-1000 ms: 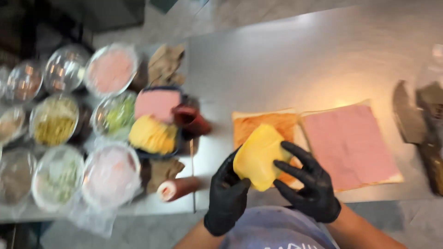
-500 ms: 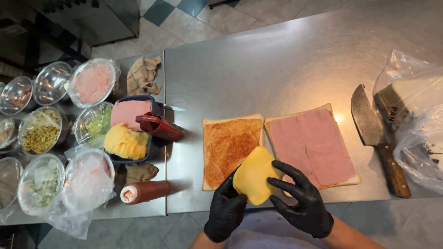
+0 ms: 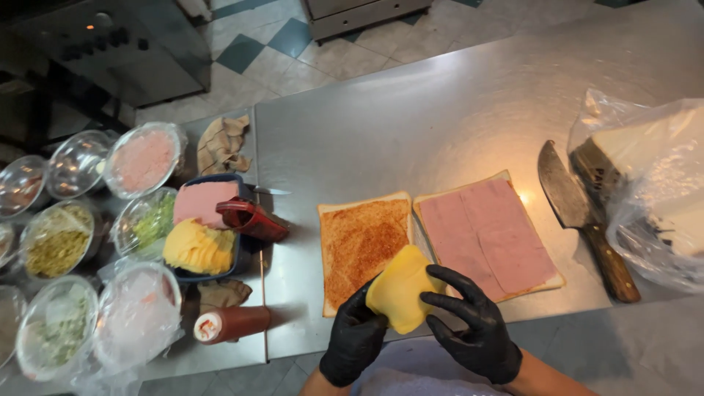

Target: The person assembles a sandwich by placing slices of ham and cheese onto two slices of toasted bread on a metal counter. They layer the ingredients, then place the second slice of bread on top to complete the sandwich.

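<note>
While pinched between gloved left hand [image 3: 354,339] and right hand [image 3: 473,330], cheese slice [image 3: 401,289] tilted, long axis toward upper right.

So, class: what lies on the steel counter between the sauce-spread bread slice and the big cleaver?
In the head view, the ham-covered bread slice lies between the sauce-spread bread slice and the cleaver.

Your left: covered bowls [image 3: 143,158], red sauce bottle [image 3: 233,323]. Your right: cleaver [image 3: 579,213], bagged bread [image 3: 656,172]. Far left: crumpled cloth [image 3: 224,143].
</note>
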